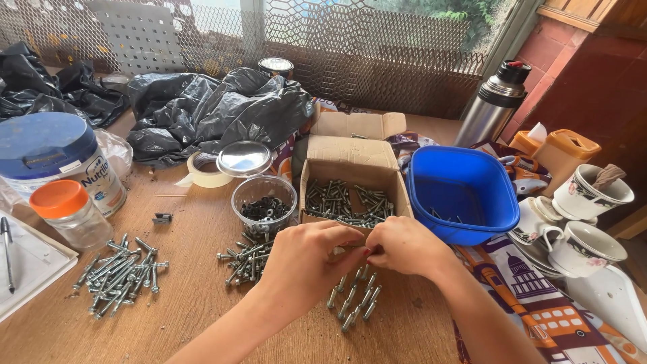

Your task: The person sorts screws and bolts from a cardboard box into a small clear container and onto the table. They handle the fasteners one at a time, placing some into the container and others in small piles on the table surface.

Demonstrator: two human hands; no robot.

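- My left hand [306, 259] and right hand [404, 246] meet fingertip to fingertip just in front of the cardboard box [350, 192]. Both are pinched shut around something small, probably a screw, though my fingers hide it and I cannot tell for sure.
- Directly below my hands a short row of screws [354, 296] lies side by side on the worktop [195, 317]. I judge I am sorting or fitting screws one at a time and laying them there.
- The box, open and just beyond my knuckles, holds loose screws. A clear tub [264, 202] of dark small parts stands to its left, a blue bin [461, 192] to its right.
- The next move, I think, calls for a steady pinch and setting the piece down in line with the row without scattering it.
- More screws lie in a heap [246, 259] beside my left hand, and a bigger pile [121, 273] lies further left.
- The worktop is bare wood, crowded: a tape roll [205, 172], black bags [216, 111], an orange-lidded jar [71, 212], a steel flask [492, 104], and cups [593, 195] on a patterned cloth to the right.
- A mesh-covered window runs behind.
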